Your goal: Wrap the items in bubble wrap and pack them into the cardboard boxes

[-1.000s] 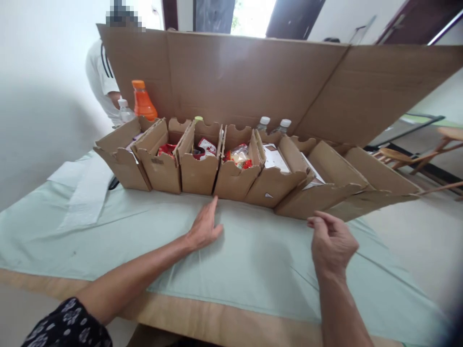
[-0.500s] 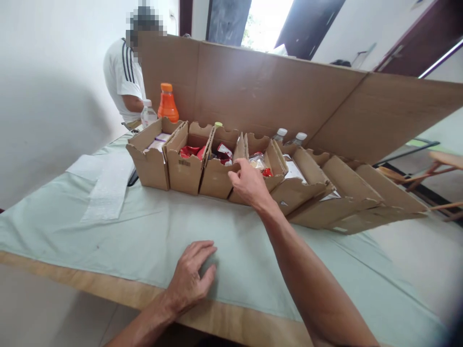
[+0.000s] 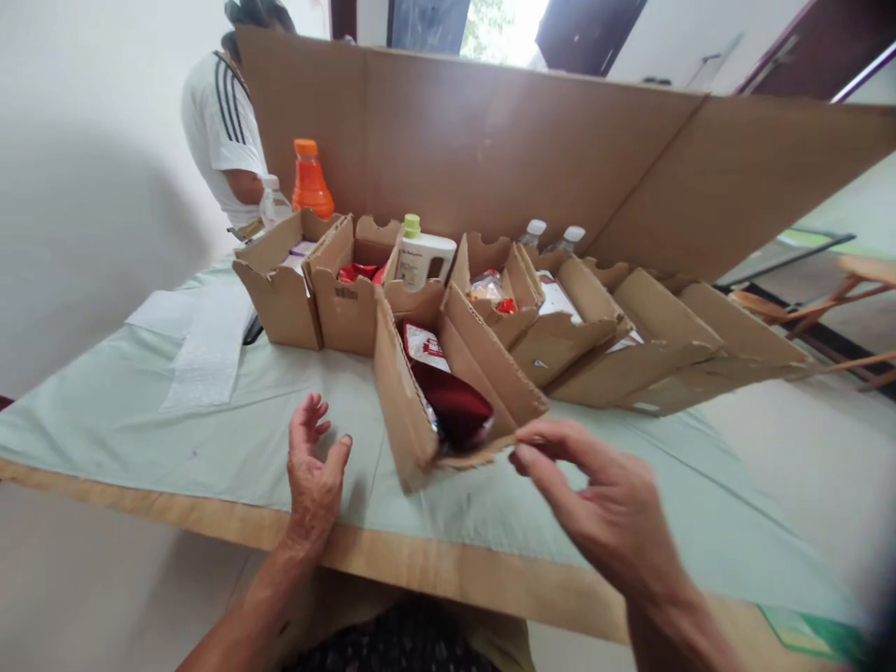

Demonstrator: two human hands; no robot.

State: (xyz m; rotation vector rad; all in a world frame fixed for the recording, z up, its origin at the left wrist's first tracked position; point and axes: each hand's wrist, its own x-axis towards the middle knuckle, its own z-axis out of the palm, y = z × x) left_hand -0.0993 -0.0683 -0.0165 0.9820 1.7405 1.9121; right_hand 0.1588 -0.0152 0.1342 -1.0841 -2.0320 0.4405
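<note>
One open-topped cardboard box (image 3: pixel 402 411) is out in front of the row, angled on the green cloth. My right hand (image 3: pixel 595 495) pinches its near right corner between thumb and fingers. Inside the box lie a dark red shiny packet (image 3: pixel 455 406) and a red-and-white packet (image 3: pixel 426 345). My left hand (image 3: pixel 316 467) is left of the box, palm turned toward it, fingers apart and holding nothing. A white bottle with a yellow-green cap (image 3: pixel 424 259) stands behind the box, in the gap in the row.
Several more cardboard boxes (image 3: pixel 284 313) line the table, holding packets and papers. An orange bottle (image 3: pixel 312 182) and clear bottles stand behind them. A tall cardboard panel (image 3: pixel 490 140) closes off the back. White wrap (image 3: pixel 210 345) lies at left; a person (image 3: pixel 220 140) is beyond.
My right hand has drawn the box out of the row toward me, uncovering the white bottle. My left hand has shifted left and turned its palm inward.
</note>
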